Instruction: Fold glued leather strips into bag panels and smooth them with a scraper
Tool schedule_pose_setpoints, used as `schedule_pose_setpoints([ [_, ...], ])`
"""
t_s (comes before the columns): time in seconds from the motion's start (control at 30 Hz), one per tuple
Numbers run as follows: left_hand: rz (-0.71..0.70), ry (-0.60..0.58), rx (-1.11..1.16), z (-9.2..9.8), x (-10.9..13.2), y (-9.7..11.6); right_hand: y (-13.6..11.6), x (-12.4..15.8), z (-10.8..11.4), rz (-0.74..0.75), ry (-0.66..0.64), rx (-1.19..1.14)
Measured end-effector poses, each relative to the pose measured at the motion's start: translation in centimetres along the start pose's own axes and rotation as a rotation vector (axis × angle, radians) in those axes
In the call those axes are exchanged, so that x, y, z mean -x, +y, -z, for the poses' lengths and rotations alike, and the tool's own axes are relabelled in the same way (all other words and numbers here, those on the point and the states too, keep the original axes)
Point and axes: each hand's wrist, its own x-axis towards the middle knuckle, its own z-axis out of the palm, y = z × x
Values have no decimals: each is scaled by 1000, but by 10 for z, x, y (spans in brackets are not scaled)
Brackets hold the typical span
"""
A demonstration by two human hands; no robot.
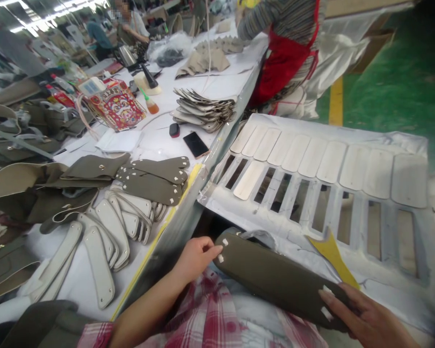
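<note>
A long dark olive strap piece (pixel 271 270) with rounded ends lies across my lap, with small white tabs at both ends. My left hand (pixel 197 256) pinches at its left end, thumb and forefinger together beside two white tabs. Around the right end my right hand (pixel 366 311) is closed, its thumb on top near the white tabs. Just above the right fingers is a yellow flat piece with a forked end (pixel 333 258); whether my hand touches it cannot be made out.
To the right, a slotted white board (pixel 300 237) carries a row of pale rounded pieces (pixel 304 154). The left table holds pale straps (pixel 99 266), olive pieces with tabs (pixel 152 181), a phone (pixel 195 145), stacked pieces (pixel 203 110) and a red bag (pixel 118 106). A co-worker's red apron (pixel 282 63) is beyond.
</note>
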Motion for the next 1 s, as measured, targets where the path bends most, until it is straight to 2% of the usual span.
schedule_pose_setpoints([
  [0.17,41,-84,-80,0,6,1,-2,16,9,-308,-186,-211],
  [0.3,196,-163,-19,0,2,-7,-2,19,11,-429,-192,-419],
  [0.43,317,-197,127,-1,0,-7,0,20,10,-434,-163,-509],
  [0.67,392,-155,288,-3,2,-4,5,22,11,-420,-224,-648],
  [0.87,348,-167,102,-5,2,-3,13,23,10,-382,-208,-583],
  [1.0,264,-222,-200,7,-1,4,20,24,9,-334,-212,-531],
])
